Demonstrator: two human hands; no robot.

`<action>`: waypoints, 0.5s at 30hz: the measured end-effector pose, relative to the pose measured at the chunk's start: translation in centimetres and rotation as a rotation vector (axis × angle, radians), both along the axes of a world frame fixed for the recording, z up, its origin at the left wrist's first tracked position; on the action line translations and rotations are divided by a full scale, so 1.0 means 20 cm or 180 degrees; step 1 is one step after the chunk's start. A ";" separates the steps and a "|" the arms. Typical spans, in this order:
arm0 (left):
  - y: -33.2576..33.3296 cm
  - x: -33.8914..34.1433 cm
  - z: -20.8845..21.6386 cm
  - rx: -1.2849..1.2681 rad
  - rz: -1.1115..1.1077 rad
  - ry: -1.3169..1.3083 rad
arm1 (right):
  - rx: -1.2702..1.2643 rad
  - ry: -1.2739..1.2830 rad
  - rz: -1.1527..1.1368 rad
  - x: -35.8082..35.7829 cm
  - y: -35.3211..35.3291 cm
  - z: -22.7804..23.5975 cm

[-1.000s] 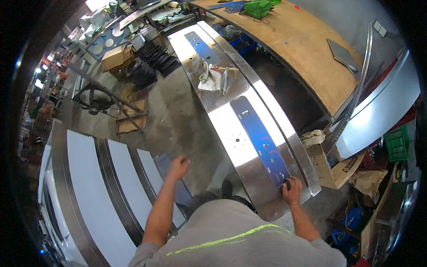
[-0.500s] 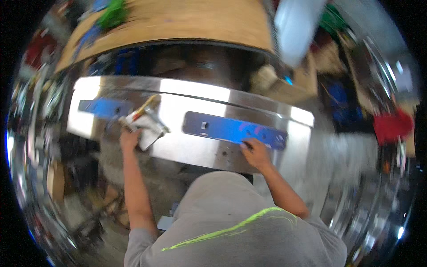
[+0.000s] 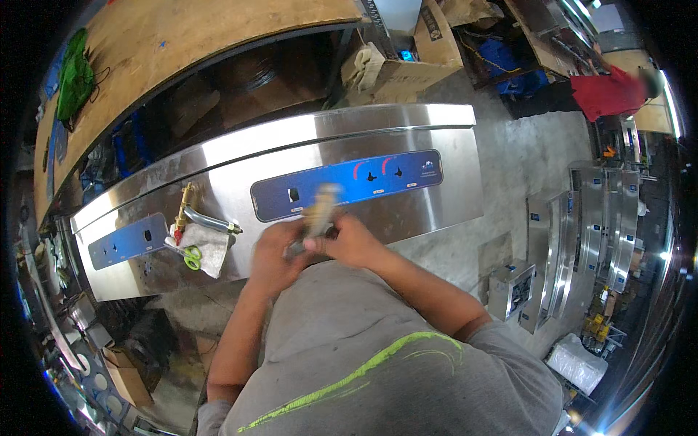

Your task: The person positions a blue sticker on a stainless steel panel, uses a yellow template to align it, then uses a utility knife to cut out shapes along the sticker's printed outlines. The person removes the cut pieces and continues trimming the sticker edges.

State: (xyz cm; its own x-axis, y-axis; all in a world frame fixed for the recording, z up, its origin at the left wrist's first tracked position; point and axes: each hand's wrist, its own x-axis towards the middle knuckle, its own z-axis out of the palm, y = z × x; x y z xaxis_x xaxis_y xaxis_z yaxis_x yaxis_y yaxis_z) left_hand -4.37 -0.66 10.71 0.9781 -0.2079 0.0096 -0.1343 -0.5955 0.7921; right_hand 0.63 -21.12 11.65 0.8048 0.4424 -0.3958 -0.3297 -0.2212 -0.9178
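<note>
Both hands meet in front of my body, over the near edge of a stainless steel panel (image 3: 407,221). My left hand (image 3: 276,251) and my right hand (image 3: 350,241) are closed around a brass-coloured piece with a grey end (image 3: 321,209), blurred by motion. Behind them lies a long blue control plate (image 3: 327,179) with cut-out holes and red arcs. Left of my left hand, a white cloth (image 3: 211,251) lies on the panel with green-handled scissors (image 3: 192,257). A brass valve (image 3: 185,207) and a bent metal pipe (image 3: 211,219) rest beside it.
A shorter blue plate (image 3: 127,243) is on the panel's left part. Beyond stands a wooden table (image 3: 218,36) with a green bag (image 3: 75,76). Cardboard boxes (image 3: 422,69) stand at the back. Steel units (image 3: 545,254) are on the floor at right, and a person in red (image 3: 607,91) is farther off.
My left hand has left the cloth area and moved right; my right hand has come off the blue plate. They now meet on the brass-coloured piece. The view has turned and sharpened.
</note>
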 end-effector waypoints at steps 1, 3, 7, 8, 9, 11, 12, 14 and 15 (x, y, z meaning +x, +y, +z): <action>-0.11 0.06 -0.02 0.0354 -0.0350 -0.0153 | -0.0116 0.0103 -0.0337 0.02 -0.02 0.00; -0.21 0.16 -0.08 0.0225 -0.0627 0.0181 | -0.0160 0.0615 -0.0620 0.05 -0.13 -0.02; -0.18 0.26 -0.25 0.0594 -0.0008 -0.0234 | 0.0010 0.0772 -0.1034 0.08 -0.47 -0.06; -0.15 0.28 -0.29 0.0729 0.0244 -0.0056 | 0.0005 0.0696 -0.1136 0.10 -0.55 -0.08; -0.15 0.30 -0.34 0.0859 0.0549 0.0216 | -0.0036 0.0629 -0.1265 0.11 -0.64 -0.09; -0.21 0.33 -0.42 0.0924 0.0073 0.0009 | -0.0020 0.0468 -0.1423 0.12 -0.78 -0.12; -0.26 0.34 -0.44 0.0996 -0.0124 0.0013 | -0.0010 0.0396 -0.1507 0.12 -0.84 -0.13; -0.41 0.36 -0.48 0.1079 -0.0298 -0.0254 | -0.0102 0.0128 -0.1573 0.13 -0.91 -0.15; -0.50 0.37 -0.50 0.1067 -0.0347 -0.0426 | -0.0212 0.0039 -0.1574 0.13 -0.94 -0.15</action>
